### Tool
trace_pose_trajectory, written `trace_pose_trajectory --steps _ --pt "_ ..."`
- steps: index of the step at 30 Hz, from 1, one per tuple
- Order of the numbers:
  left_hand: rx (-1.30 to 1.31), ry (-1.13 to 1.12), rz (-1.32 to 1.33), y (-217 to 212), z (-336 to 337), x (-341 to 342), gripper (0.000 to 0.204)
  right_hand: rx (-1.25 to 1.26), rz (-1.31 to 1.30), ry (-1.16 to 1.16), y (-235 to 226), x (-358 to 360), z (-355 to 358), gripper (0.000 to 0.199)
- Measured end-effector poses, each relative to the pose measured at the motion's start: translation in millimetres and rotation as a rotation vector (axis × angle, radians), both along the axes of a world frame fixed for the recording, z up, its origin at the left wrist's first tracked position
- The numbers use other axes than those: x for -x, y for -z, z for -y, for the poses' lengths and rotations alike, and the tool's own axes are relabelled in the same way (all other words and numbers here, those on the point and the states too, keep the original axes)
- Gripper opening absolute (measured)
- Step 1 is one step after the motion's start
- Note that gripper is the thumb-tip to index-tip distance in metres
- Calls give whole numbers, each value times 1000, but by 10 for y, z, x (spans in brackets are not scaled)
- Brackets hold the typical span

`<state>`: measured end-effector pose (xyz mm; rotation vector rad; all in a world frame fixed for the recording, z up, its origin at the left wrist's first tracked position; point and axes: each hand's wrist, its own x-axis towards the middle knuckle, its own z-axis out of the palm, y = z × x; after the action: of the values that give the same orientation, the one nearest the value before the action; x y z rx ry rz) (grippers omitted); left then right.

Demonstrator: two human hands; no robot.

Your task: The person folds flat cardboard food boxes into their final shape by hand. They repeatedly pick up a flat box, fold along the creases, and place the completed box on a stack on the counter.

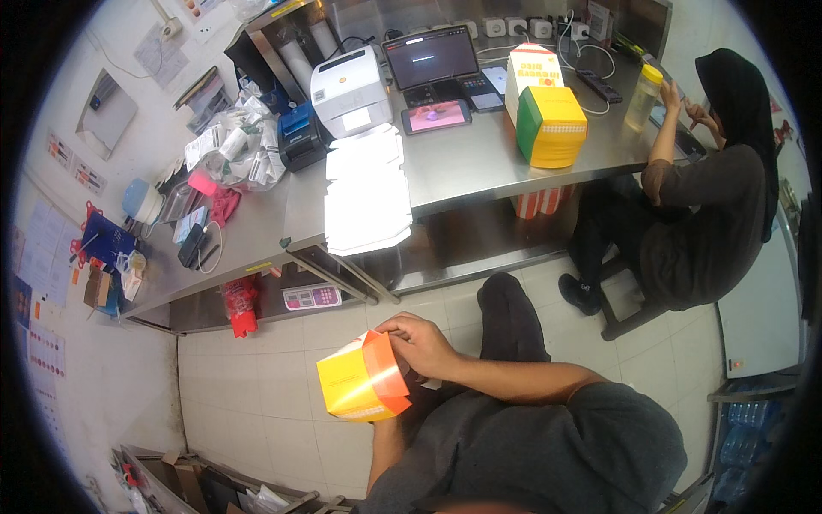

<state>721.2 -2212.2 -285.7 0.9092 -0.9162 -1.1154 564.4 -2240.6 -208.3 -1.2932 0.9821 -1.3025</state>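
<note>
A yellow and orange cardboard food box [355, 384] is held over my lap, tilted, with its orange inner flaps standing up on the right side. My right hand [419, 344] is closed on the upper edge of the box, fingers bent over an orange flap. Below the box only the wrist of my left hand [387, 431] shows; the box hides its fingers. In front of me, flat white card blanks [368, 193] lie stacked, jutting over the table's front edge. Farther right stand nested yellow, green and white boxes [552, 128].
The steel table [462, 176] carries a white label printer [351, 90], a laptop [432, 60], a tablet [437, 116] and a yellow-lidded jar [644, 98]. A co-worker [711, 197] sits at the right. Under the table are a scale [312, 296] and a red bag [241, 304].
</note>
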Motion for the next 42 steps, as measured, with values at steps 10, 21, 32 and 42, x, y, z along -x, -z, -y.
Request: trace_pose_trajectory --steps 10,21,32,42 --pt "-160 -138 171 -704 19 75 27 246 -318 -57 -70 55 -55 36" --pt "-26 -58 530 -601 43 86 29 261 -167 -270 -166 169 45 48" --pt "-107 -3 526 -567 24 138 24 195 -215 72 -50 149 64 21" --pt "-427 71 -21 -539 5 9 15 334 -554 -61 -70 304 131 19"
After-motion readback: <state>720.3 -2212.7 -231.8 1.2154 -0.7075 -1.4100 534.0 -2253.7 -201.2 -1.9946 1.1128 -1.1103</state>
